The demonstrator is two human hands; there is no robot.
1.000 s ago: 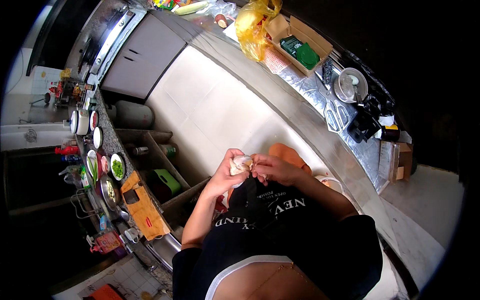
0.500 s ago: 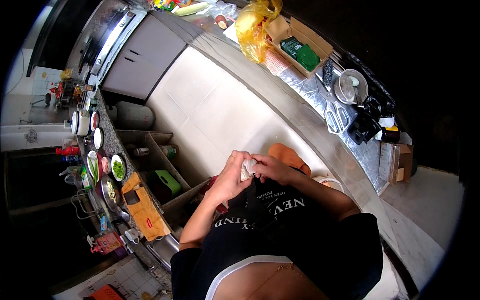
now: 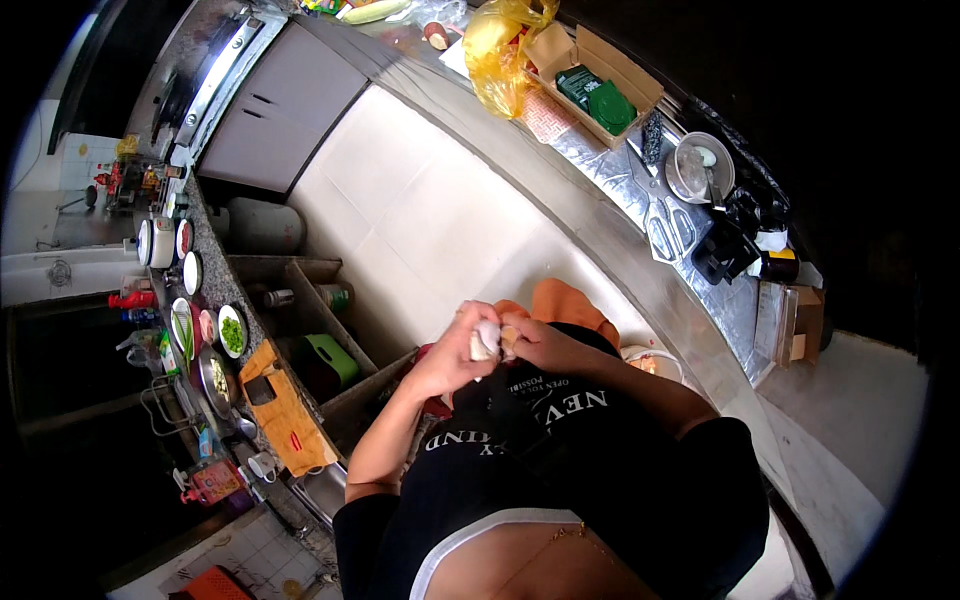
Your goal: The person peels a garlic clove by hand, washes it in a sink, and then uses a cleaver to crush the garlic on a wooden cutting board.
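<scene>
A pale, faintly purple garlic bulb (image 3: 486, 341) is held in front of my body at about waist height. My left hand (image 3: 455, 352) wraps round it from the left, its fingers curled over the top. From the right, my right hand (image 3: 543, 346) pinches at the bulb's side with fingers bent inward. Whether a loose bit of skin is between those fingertips is too small to tell. Below the hands is my dark apron with white lettering. A white bucket (image 3: 655, 362) with orange-brown scraps stands by my right forearm.
Along the left counter are a cutting board (image 3: 288, 410) with a cleaver, a plate of chopped greens (image 3: 232, 331), and a pan (image 3: 214, 380). On the right ledge lie scissors (image 3: 664, 215), a metal bowl (image 3: 700, 168), an open cardboard box (image 3: 595, 85) and a yellow plastic bag (image 3: 497, 60).
My right fingers have drawn slightly back from the bulb's top, and more of its pale surface shows. My left hand still holds it. The view has shifted a little.
</scene>
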